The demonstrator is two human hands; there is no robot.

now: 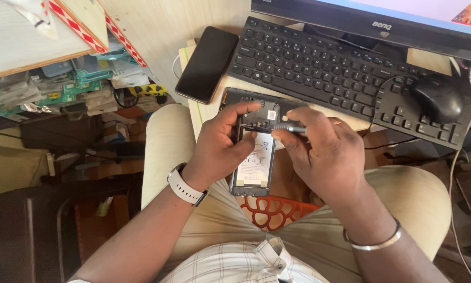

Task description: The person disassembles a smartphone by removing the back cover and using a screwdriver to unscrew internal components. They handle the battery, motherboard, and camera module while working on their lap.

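An opened phone (256, 157) with its back cover off shows a white-labelled battery and bare circuit parts at its top. My left hand (222, 147) grips this phone along its left side, thumb over the top edge, above my lap. My right hand (324, 154) pinches a small grey metal tool (290, 127), held sideways with its tip over the phone's upper part. A white watch sits on my left wrist and a metal bangle on my right.
A second black phone (208, 64) lies face up on the desk edge. Behind it are a black keyboard (324, 65), a black mouse (439, 97) and a monitor (371, 21). A shelf of circuit boards (73, 86) is at left. An orange plastic stool (272, 209) shows between my knees.
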